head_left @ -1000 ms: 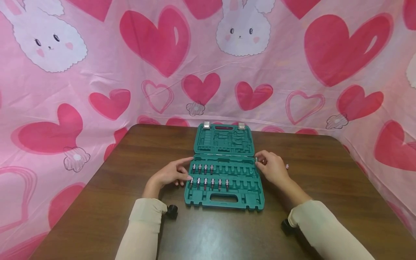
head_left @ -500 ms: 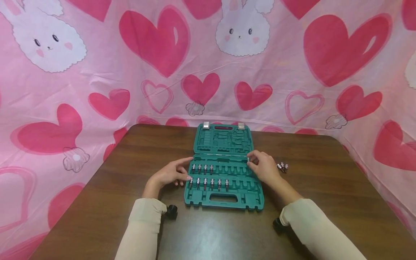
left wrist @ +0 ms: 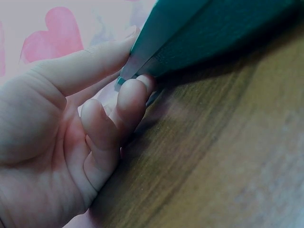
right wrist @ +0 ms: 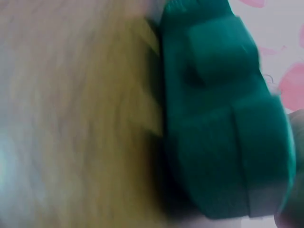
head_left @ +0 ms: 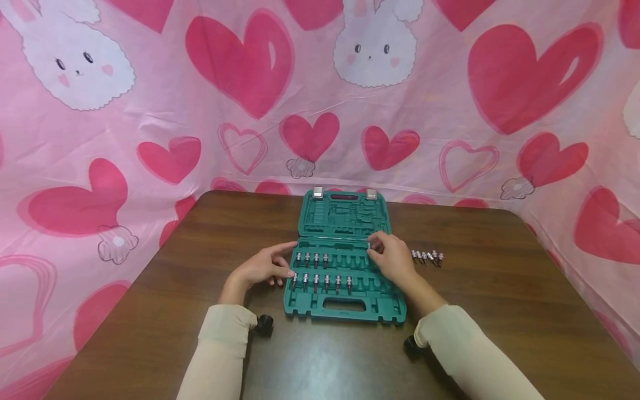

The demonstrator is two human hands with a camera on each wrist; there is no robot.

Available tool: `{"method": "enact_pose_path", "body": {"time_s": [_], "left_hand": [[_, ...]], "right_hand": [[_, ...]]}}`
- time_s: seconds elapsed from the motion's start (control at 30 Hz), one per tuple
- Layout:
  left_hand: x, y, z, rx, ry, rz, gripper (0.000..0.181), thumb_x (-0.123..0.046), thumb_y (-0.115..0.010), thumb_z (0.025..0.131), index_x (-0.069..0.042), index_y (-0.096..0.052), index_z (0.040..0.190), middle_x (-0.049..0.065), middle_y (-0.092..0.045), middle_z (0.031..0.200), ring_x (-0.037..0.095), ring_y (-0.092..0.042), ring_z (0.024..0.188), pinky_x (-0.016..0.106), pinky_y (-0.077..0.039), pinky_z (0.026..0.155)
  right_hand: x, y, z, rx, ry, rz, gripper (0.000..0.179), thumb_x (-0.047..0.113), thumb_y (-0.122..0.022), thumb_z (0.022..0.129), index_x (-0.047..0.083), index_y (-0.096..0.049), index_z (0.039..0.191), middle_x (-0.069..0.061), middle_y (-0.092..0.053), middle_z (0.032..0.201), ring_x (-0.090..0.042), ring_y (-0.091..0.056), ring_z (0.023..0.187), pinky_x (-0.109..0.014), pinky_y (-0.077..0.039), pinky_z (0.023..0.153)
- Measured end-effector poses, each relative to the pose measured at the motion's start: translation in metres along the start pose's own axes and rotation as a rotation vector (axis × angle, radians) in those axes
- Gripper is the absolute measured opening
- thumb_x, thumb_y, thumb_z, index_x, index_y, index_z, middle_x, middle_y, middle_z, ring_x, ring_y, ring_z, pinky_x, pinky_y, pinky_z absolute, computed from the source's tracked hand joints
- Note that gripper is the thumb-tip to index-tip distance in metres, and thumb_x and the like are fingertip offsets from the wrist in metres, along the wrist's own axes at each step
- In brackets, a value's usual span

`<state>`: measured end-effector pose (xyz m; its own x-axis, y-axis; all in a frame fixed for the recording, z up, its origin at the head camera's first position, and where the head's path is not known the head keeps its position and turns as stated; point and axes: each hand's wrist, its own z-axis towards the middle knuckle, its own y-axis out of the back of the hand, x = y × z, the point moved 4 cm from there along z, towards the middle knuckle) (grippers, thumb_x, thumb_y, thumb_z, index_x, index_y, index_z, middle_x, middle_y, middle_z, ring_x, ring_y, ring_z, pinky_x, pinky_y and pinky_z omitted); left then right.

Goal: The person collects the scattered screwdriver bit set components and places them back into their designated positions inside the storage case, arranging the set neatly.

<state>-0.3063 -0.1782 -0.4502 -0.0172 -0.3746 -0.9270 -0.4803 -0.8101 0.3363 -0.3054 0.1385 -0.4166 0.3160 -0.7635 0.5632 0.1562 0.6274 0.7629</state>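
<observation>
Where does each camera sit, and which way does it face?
Head: on the head, facing forward and down at the case, table and cloth; left hand, right hand and sleeves show.
Left wrist: on that wrist, facing the case's edge; the left hand shows close up.
Right wrist: on that wrist, facing the case's side, blurred; any hand there is unclear.
Head and left wrist share the left hand, case, table and cloth.

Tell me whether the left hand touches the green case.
Touching. In the left wrist view, the left hand rests its thumb against the green case, no gap showing.
</observation>
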Motion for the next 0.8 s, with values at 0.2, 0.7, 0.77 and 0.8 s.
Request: {"method": "enact_pose_path", "body": {"time_s": [0.2, 0.7, 0.77, 0.8], "left_hand": [[-0.002, -0.001, -0.001, -0.001, 0.005, 0.005, 0.075, -0.016, -0.075, 0.086, -0.021, -0.037, 0.151, 0.012, -0.068, 0.084, 0.024, -0.061, 0.061, 0.033, -0.05, 0.056], [-0.002, -0.001, -0.002, 0.0, 0.007, 0.004, 0.075, -0.016, -0.075, 0.086, -0.022, -0.037, 0.151, 0.012, -0.068, 0.085, 0.023, -0.061, 0.061, 0.032, -0.05, 0.056], [-0.003, 0.0, -0.002, -0.001, 0.007, 0.006, 0.075, -0.016, -0.075, 0.086, -0.022, -0.037, 0.151, 0.012, -0.068, 0.086, 0.023, -0.061, 0.061, 0.032, -0.05, 0.056], [-0.003, 0.0, -0.002, -0.002, 0.007, 0.006, 0.075, -0.016, -0.075, 0.086, -0.022, -0.037, 0.151, 0.012, -0.068, 0.086, 0.023, -0.061, 0.062, 0.032, -0.05, 0.056]], "right_hand": [[0.004, -0.009, 0.001, -0.006, -0.011, 0.014, 0.017, 0.014, -0.073, 0.087, 0.013, -0.067, 0.103, 0.002, -0.062, 0.082, -0.018, -0.054, 0.074, -0.038, -0.044, 0.064], [0.021, -0.025, 0.001, -0.021, -0.024, 0.104, 0.017, 0.01, -0.075, 0.085, 0.012, -0.068, 0.101, 0.002, -0.065, 0.08, -0.018, -0.056, 0.075, -0.04, -0.046, 0.068], [0.022, -0.028, 0.002, -0.014, -0.038, 0.113, 0.017, 0.01, -0.075, 0.086, 0.012, -0.068, 0.101, 0.002, -0.064, 0.081, -0.018, -0.056, 0.075, -0.039, -0.046, 0.067], [0.022, -0.029, 0.002, -0.008, -0.046, 0.118, 0.017, 0.011, -0.075, 0.086, 0.012, -0.068, 0.102, 0.002, -0.064, 0.081, -0.018, -0.056, 0.075, -0.039, -0.046, 0.068]]}}
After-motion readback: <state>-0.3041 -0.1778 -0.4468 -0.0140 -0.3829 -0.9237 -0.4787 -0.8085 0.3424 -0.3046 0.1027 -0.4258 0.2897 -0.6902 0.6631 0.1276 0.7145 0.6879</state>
